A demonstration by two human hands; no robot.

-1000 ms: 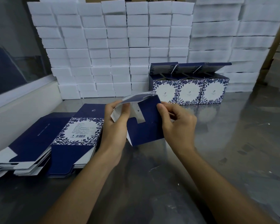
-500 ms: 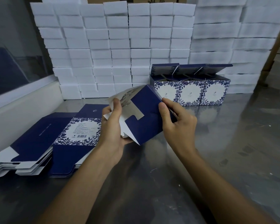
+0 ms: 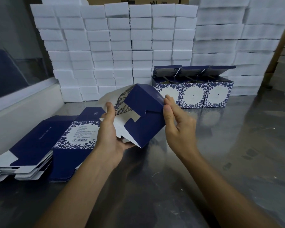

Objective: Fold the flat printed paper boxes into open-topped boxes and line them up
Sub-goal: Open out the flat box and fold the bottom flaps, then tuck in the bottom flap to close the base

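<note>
A navy paper box with a blue floral print is held tilted above the steel table, its notched bottom flaps facing me and partly folded. My left hand grips its left side from below, thumb on a white flap. My right hand touches the box's right edge with straight fingers pressed together. Three folded open-topped boxes stand in a row behind, lids up. Two stacks of flat printed boxes lie at the left.
A wall of white foam blocks rises behind the row of boxes. A low white ledge with a glass pane bounds the left side. The steel table stretches bare to the right and front.
The flat box has opened into a square tube and tilted bottom-up toward me. My right hand has shifted from pinching the flap to pressing flat against the box's right edge.
</note>
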